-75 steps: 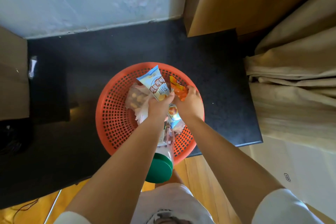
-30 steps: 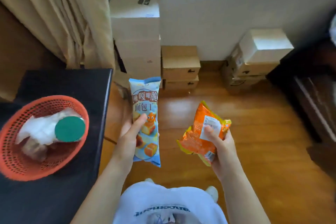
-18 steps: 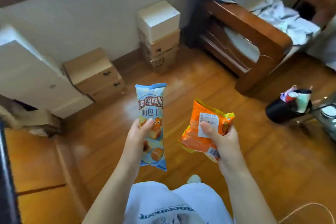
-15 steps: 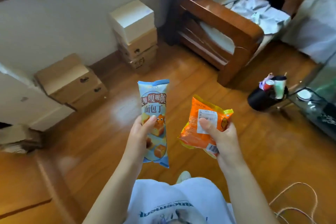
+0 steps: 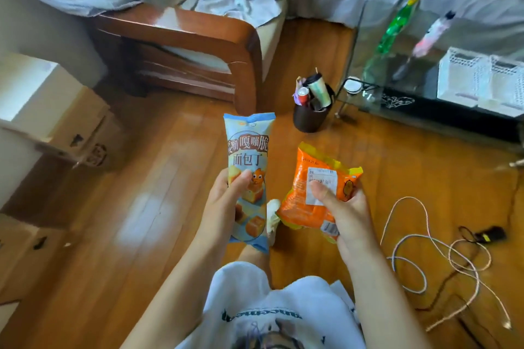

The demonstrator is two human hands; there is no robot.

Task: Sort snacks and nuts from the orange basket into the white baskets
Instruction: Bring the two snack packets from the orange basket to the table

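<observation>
- Head view: the left hand (image 5: 224, 204) grasps an upright blue snack packet (image 5: 249, 156); the right hand (image 5: 344, 211) clutches an orange snack packet (image 5: 312, 190), thumb on its label.
- Both packets hang over the wooden floor (image 5: 141, 207).
- Two white baskets (image 5: 482, 76) sit far right on a glass table (image 5: 397, 85).
- A dark bin (image 5: 310, 116), a wooden chair (image 5: 198, 45) and loose cables (image 5: 442, 252) lie between and around.

From my seat, the two white perforated plastic baskets (image 5: 482, 79) were cut by the right edge and smeared by motion blur. My left hand (image 5: 224, 204) hid part of the tall pale-blue snack packet (image 5: 249, 150); my right hand (image 5: 343, 207) covered the lower label of the crinkled orange snack bag (image 5: 306, 195), whose print was too small to read.
</observation>
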